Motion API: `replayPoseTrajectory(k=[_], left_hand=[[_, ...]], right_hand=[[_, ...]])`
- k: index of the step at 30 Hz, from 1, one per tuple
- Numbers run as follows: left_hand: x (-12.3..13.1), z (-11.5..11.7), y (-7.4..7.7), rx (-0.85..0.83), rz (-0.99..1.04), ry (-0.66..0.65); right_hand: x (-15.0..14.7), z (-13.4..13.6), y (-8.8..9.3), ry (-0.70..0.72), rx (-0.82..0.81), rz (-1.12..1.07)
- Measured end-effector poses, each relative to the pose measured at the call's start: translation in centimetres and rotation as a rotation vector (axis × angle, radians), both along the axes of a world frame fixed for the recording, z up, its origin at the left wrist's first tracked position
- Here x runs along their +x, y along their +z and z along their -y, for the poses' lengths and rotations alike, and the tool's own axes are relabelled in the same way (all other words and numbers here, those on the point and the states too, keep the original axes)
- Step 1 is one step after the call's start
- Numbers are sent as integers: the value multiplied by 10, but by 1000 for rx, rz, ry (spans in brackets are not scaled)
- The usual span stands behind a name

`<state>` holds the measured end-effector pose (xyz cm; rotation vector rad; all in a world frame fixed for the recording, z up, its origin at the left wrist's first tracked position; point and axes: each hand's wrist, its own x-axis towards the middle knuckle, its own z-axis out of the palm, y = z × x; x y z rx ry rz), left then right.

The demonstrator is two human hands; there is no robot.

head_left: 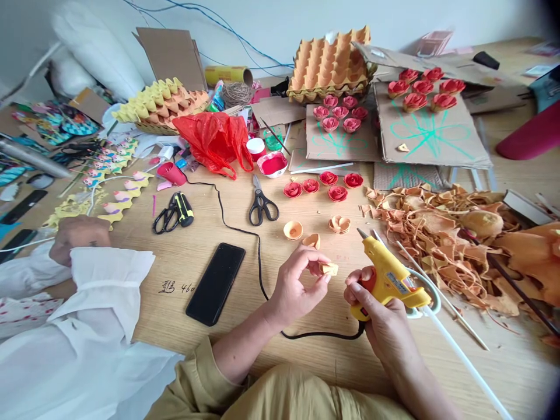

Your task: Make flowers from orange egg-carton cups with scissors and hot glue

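Observation:
Between the thumb and fingers of my left hand is a small pale orange carton piece. My right hand is wrapped round the handle of a yellow glue gun, whose nozzle points up and left, apart from the piece. A white glue stick sticks out of its back. Just beyond my left hand lie a plain orange cup, a cut petal piece and an unpainted flower. Several red painted flowers rest on the table behind them.
A black phone and black scissors lie left of centre. Orange scraps are heaped at right. Cardboard sheets hold red flowers. A bowl of red paint stands near a red bag. At left is another person's hand.

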<state>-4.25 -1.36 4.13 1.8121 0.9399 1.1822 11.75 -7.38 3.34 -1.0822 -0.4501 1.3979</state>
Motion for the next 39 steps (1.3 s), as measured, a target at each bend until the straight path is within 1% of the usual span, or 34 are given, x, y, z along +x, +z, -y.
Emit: replayPoseTrajectory(k=[5, 10, 16, 20, 23, 30, 34, 39], left_hand=[[1, -1, 0, 62, -53, 12], [1, 0, -3, 57, -69, 10], [2, 0, 0, 68, -78, -2], [2, 0, -1, 57, -90, 3], [1, 0, -2, 48, -92, 3], [2, -1, -2, 48, -99, 2], [3, -1, -2, 57, -99, 0], [3, 0, 0, 55, -85, 2]], right_hand=[[0, -1, -3, 0, -10, 44], [0, -1, -3, -5, 18, 67], [1, 0, -3, 7, 43, 11], [4, 1, -7, 50, 27, 59], [4, 2, -9, 56, 20, 91], [2, 1, -5, 27, 50, 58], [2, 0, -2, 41, 85, 59], [1, -1, 0, 45, 23, 63]])
